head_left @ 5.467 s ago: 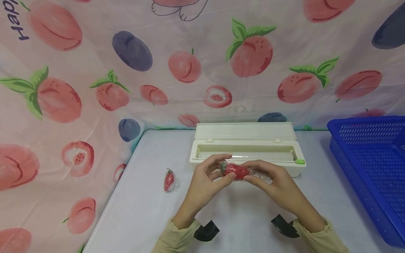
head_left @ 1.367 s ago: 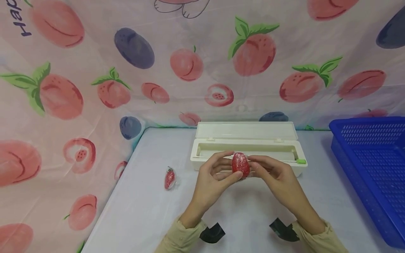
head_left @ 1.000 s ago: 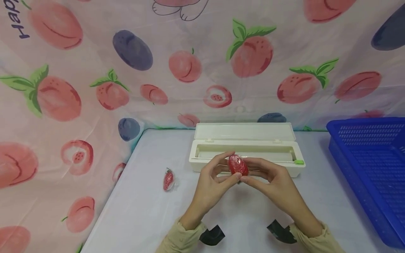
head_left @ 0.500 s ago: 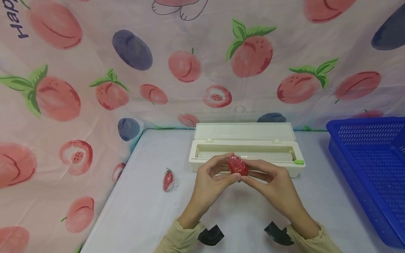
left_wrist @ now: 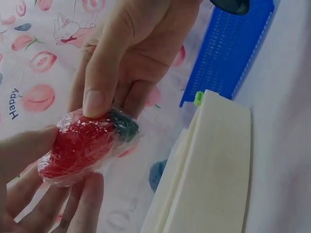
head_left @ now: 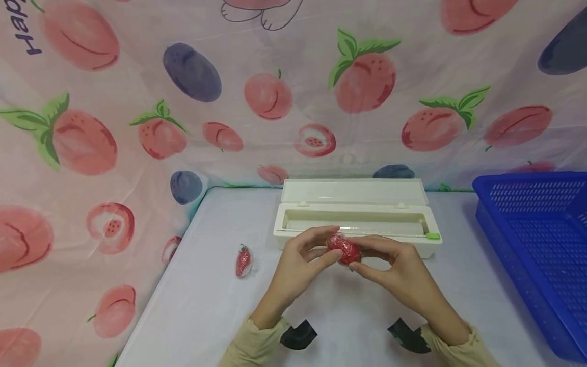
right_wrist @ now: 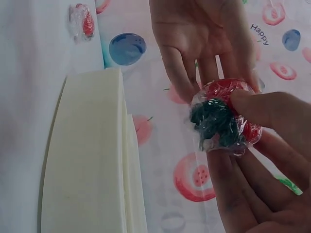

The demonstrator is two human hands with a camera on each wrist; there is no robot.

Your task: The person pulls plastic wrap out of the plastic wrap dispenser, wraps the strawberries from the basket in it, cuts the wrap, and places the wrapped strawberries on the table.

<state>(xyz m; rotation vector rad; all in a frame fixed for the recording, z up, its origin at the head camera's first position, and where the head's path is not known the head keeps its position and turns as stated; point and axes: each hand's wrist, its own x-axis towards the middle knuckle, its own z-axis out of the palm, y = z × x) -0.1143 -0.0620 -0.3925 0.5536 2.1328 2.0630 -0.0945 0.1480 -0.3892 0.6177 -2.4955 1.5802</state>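
Note:
A red strawberry (head_left: 345, 249) with a green leafy top, wrapped in clear plastic film, is held up between both hands. My left hand (head_left: 298, 262) pinches its tip end between thumb and fingers. At the leafy end, my right hand (head_left: 399, 265) grips it with thumb and fingers. Close up in the left wrist view, the wrapped strawberry (left_wrist: 85, 145) shows film drawn tight and wrinkled over it. The right wrist view shows its dark green top (right_wrist: 216, 124). A second, slimmer wrapped strawberry (head_left: 244, 261) lies on the table to the left.
Behind the hands stands a cream cling film dispenser (head_left: 357, 224) with its lid raised and a green slider (head_left: 433, 236) at its right end. A blue perforated basket (head_left: 518, 265) stands at the right. Fruit-print cloth (head_left: 257, 66) hangs behind the white table (head_left: 192, 306).
Earlier the strawberry lay with its leafy end left and loose film at the right. Both hands have turned it; now its leafy end points toward the right hand, with film wrapped close.

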